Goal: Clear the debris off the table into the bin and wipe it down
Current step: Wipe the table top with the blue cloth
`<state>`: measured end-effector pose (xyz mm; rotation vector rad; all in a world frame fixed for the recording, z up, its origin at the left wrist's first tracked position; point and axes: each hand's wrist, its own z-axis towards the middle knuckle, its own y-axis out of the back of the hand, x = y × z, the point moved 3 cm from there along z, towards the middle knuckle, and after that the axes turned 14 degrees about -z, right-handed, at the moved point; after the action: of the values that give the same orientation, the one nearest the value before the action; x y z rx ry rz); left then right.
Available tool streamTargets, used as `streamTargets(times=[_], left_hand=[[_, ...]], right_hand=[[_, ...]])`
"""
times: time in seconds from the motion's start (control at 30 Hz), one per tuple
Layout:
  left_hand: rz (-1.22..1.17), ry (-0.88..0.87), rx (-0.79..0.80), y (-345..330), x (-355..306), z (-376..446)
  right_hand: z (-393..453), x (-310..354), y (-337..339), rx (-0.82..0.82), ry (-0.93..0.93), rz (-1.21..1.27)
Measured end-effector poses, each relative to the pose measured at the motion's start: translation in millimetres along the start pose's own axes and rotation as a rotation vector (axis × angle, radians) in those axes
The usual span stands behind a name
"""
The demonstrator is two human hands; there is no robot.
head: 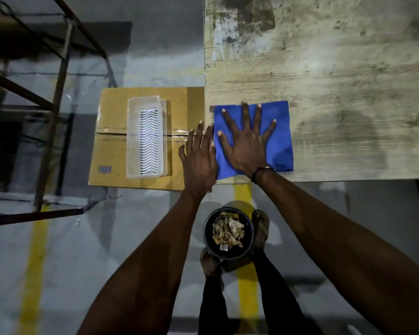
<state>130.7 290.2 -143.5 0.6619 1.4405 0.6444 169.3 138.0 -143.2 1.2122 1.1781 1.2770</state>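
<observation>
i see right hand (248, 146) splayed flat on the blue cloth (279, 141) at the table (348, 81) corner, left hand (198, 158) open alongside, maybe touching its edge.

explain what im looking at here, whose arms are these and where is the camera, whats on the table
There is no machine here. The one picture comes from a camera worn on a person's head, looking down, so the two arms reaching up from the bottom are that person's own. The right hand lies flat, fingers spread, pressing a blue cloth onto the near left corner of a worn wooden table. The left hand is open, held at the table's left edge beside the cloth, gripping nothing. On the floor between the feet stands a black bin holding brownish scraps. Left of the table, a cardboard box carries a clear plastic tray.
</observation>
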Motion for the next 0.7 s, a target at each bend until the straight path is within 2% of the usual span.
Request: streamTargets(times=[0.13,0.27,0.37,0.6,0.7], left_hand=[[0.064,0.088,0.029,-7,14,2],[-0.011,0.139,0.056,-5,10,1],[-0.054,0.138,0.046,-3,7,0],[-0.061,0.134,0.084,-8,16,3],[-0.063,0.139,0.089,-7,13,3]], right_hand=[[6,12,-4,-0.012,0.033,-0.064],[-39,1,-1,-0.067,0.050,-0.076],[-64,-3,-1,-0.049,0.036,-0.132],[5,10,-3,-0.003,-0.005,-0.065],[-2,14,-3,-0.027,-0.018,-0.084]])
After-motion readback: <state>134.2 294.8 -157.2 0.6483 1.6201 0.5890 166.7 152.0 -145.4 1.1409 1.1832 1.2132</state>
